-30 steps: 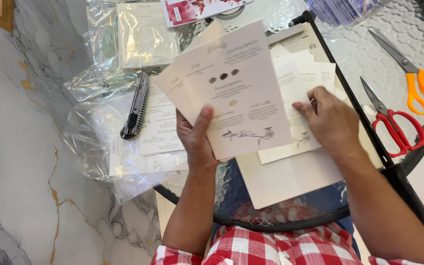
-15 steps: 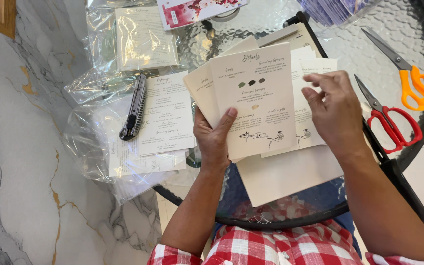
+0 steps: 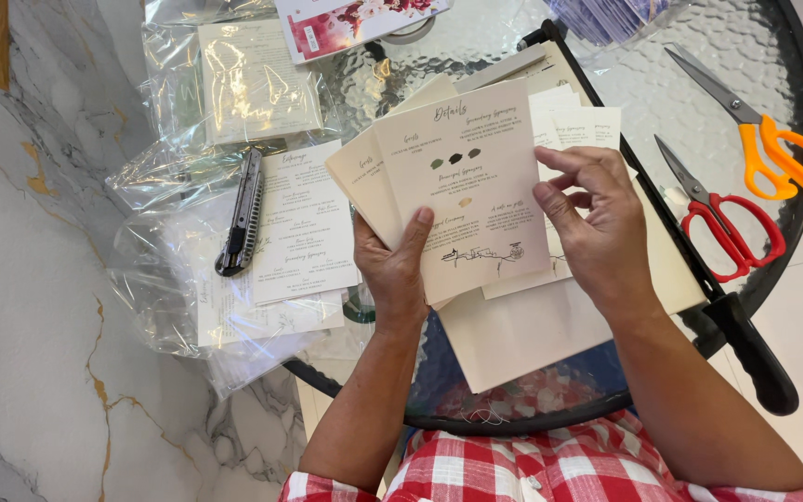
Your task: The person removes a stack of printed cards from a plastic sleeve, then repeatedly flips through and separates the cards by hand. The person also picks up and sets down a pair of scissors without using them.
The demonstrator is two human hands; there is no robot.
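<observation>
- Round glass table (image 3: 699, 56) with a dark rim fills the view, standing over a white marble floor (image 3: 39, 372) with gold veins.
- Your left hand (image 3: 392, 274) holds a small fan of cream printed cards (image 3: 462, 177) from below, at about 6 o'clock of the stack; the thumb presses on the front card and the other fingers are closed behind it.
- Your right hand (image 3: 592, 223) is at 3 o'clock of the cards. The thumb and index finger pinch the right edge, and the other fingers are curled loosely; which card of the fan they hold, I cannot tell.
- The cards are lifted off the table, above more loose cream sheets (image 3: 532, 330).
- At 9 o'clock of the stack lies a black utility knife (image 3: 242, 214) on white printed sheets (image 3: 304, 228), over crumpled clear plastic sleeves (image 3: 155, 260).
- At 3 o'clock lie red-handled scissors (image 3: 727, 223), and near 2 o'clock orange-handled scissors (image 3: 773, 149), well apart from your fingers.
- In my judgement the fan can slip: only one thumb clamps it, so a pull from the right hand may drag two cards together or spill them.
- Loose sheets at the near rim could slide off the smooth glass if the forearm pushes them.
</observation>
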